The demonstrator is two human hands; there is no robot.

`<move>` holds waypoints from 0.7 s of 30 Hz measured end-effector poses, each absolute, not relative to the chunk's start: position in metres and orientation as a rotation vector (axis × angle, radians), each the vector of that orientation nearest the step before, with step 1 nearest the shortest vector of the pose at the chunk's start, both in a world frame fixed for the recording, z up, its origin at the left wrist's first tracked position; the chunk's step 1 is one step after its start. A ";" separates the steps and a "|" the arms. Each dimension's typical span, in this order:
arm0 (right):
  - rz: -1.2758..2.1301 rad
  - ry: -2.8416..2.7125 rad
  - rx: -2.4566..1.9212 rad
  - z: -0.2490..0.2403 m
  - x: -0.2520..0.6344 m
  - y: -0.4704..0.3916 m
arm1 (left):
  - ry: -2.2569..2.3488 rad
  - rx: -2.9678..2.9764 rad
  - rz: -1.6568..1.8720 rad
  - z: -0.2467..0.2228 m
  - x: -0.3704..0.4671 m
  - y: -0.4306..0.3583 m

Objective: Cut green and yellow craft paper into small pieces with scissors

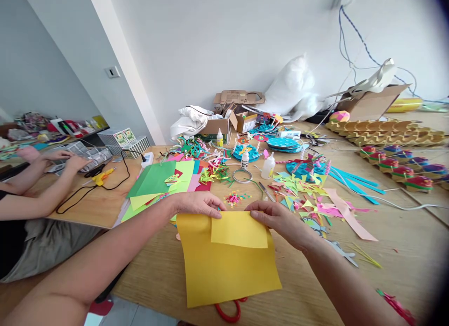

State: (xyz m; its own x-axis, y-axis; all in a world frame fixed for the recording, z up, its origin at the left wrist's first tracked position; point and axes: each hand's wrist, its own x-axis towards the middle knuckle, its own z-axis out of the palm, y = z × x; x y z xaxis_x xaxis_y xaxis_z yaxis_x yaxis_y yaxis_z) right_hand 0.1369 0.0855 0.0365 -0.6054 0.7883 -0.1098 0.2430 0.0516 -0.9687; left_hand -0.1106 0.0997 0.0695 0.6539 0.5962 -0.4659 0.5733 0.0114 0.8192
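A large golden-yellow sheet of paper hangs over the near edge of the table. Against its upper part lies a smaller, lighter yellow paper rectangle; whether the two are joined is hidden. My left hand pinches the top edge near the rectangle's left corner. At the right corner, my right hand grips the paper between thumb and fingers. Red handle loops, apparently of scissors, stick out under the sheet's bottom edge. Just beyond my hands is a little heap of coloured paper bits.
Coloured paper sheets lie to the left, paper scraps to the right. Glue bottles and a tape ring stand farther back. Grey scissors rest at right. A co-worker's hands work at far left, near a yellow glue gun.
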 end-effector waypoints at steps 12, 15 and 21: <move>1.363 -2.117 -1.031 0.041 0.133 0.089 | 0.992 1.925 -0.064 0.095 -0.105 0.091; 1.427 -2.075 -0.987 0.040 0.138 0.095 | 1.023 1.981 -0.076 0.101 -0.105 0.087; 1.485 -2.125 -0.951 0.040 0.141 0.100 | 1.004 2.034 -0.150 0.107 -0.105 0.083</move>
State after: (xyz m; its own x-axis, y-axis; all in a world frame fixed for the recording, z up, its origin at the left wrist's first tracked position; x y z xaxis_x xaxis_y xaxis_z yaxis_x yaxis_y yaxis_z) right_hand 0.1406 0.1004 0.0397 -0.7000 0.7106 -0.0714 0.3116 0.2140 -0.9258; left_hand -0.1051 0.0830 0.1069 0.6717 0.6002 -0.4343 0.7010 -0.3251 0.6348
